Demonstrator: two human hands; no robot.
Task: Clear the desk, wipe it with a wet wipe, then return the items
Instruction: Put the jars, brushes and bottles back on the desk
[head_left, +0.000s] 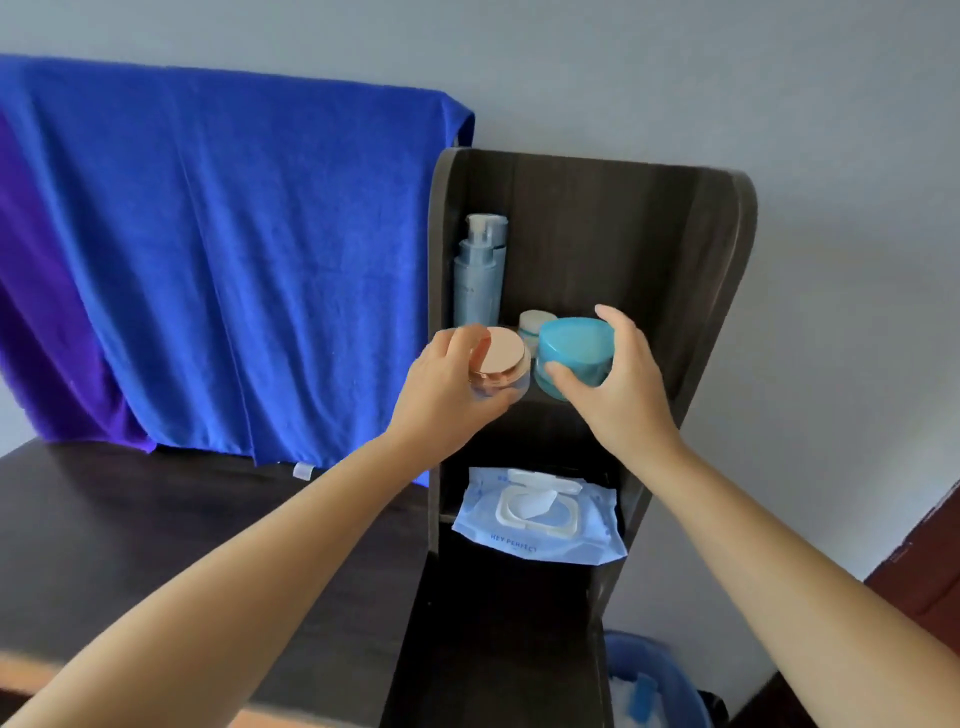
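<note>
My left hand (447, 384) grips a clear jar with a rose-gold lid (503, 358) at the front edge of the upper shelf of a dark wooden shelf unit (717, 270). Beside it, my right hand (618, 384) wraps around a teal jar (574, 345) on the same shelf. Behind them stand a small white jar (535, 323) and a tall pale-blue pump bottle (479, 270). A blue pack of wet wipes (540, 514), its flap open, lies on the lower shelf. The dark desk top (156, 530) spreads out to the left.
A blue towel (234, 260) hangs over a frame behind the desk, down to the desk's back edge. A blue bin (649, 680) with white and blue contents sits on the floor at the lower right. A reddish-brown door or furniture edge (930, 566) is at the far right.
</note>
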